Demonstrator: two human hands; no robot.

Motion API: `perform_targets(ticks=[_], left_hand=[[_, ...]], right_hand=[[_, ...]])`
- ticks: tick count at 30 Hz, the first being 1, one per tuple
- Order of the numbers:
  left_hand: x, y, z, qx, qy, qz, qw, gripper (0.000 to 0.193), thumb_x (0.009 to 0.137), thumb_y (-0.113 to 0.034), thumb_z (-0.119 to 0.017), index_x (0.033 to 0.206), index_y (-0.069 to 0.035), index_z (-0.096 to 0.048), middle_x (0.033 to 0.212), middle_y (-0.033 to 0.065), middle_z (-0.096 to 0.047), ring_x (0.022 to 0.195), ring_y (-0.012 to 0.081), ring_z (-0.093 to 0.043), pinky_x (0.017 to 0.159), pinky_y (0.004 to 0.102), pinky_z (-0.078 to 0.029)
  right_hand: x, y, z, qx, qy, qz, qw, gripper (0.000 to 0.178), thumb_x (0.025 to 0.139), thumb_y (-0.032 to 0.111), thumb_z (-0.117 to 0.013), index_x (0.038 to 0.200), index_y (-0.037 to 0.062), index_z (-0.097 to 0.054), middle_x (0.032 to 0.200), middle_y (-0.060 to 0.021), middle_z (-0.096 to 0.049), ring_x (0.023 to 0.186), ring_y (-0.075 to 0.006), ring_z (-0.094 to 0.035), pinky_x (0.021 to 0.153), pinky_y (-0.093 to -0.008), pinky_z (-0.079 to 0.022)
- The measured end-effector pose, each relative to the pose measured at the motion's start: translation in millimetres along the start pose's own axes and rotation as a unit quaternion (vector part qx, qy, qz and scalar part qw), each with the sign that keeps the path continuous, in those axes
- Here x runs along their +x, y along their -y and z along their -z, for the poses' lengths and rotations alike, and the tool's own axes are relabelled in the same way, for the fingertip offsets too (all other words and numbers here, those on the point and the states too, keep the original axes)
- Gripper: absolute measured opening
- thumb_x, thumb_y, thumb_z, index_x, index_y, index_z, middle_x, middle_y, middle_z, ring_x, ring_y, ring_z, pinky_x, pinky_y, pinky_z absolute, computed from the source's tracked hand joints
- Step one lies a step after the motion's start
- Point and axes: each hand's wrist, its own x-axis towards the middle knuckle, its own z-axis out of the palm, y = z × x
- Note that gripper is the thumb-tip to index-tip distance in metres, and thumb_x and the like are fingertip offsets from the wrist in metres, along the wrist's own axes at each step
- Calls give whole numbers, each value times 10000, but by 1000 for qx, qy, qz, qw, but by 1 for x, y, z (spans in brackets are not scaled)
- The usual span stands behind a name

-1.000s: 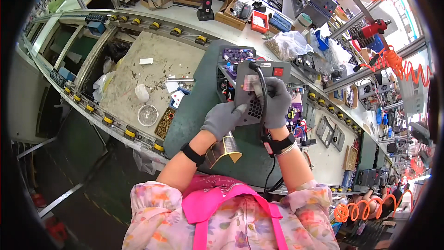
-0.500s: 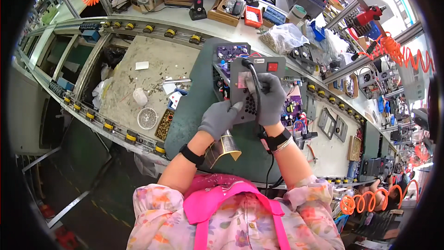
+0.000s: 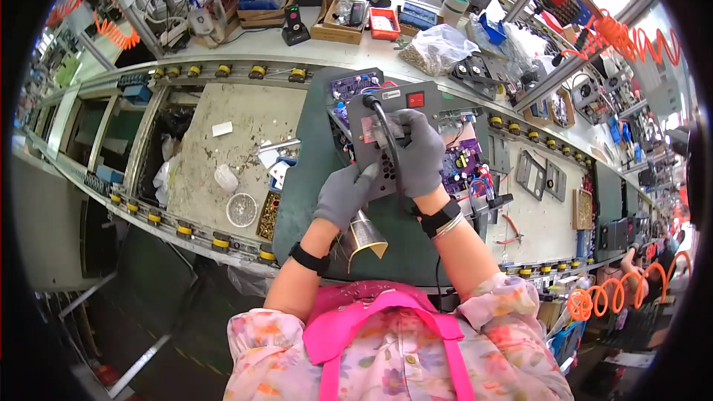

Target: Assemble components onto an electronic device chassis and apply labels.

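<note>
Panel: the grey panel stands tilted between the two hands, above the green board; vent holes mark its lower part.
Left hand: the gloved left hand holds the panel by its near left edge, thumb on the face (the other fingers are mostly hidden).
Right hand: the gloved right hand has its fingers bunched narrow at the panel's face, over a pinkish label; whether they pinch anything, I cannot tell.
Cord: a black cord leaves the panel's far left corner and runs nearward beside the right hand.
Switch: a red switch sits at the panel's far right.
Circuits: one purple circuit board shows on the panel's far left side, another circuit board to the right of the right hand.
Sheet: a curved sheet lies just nearward of the left hand.
Left side: a box of screws beside a round tub, with a white block farther off.
Right side: pliers, and two grey plates beyond them.
Far bench: a red tray and a clear bag (its contents look small and brownish).
</note>
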Motion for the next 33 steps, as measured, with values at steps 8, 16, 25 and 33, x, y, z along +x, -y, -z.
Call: perform_targets(ticks=[8,16,25,33], left_hand=[[-1,-2,1,-6,9,15,1000,423,908,-384,-547,906,33,-618,623,127,-591,506,206,-588,532,337,-457],[-3,-1,0,-31,5,7,999,408,915,-364,-552,949,36,-627,646,116,-600,512,186,-580,526,325,-455],[-3,-6,2,-22,20,39,999,430,913,-381,-545,977,37,-623,643,122,-603,528,189,-596,542,332,-466],[-2,-1,-3,10,25,41,999,461,906,-428,-522,916,20,-633,671,159,-625,579,267,-628,591,378,-480]], right_hand=[[1,0,3,-71,-2,31,997,314,720,221,-744,954,86,-584,797,-80,-649,741,-279,-648,649,-375,-510],[2,4,6,-38,15,-29,999,341,710,215,-742,977,81,-576,831,-82,-672,771,-268,-663,666,-365,-516],[9,2,10,80,73,-159,981,178,802,168,-700,894,46,-610,742,-107,-672,644,-194,-665,617,-316,-519],[6,6,26,-32,66,183,980,143,754,96,-693,841,52,-588,735,-103,-639,660,-296,-622,607,-380,-496]])
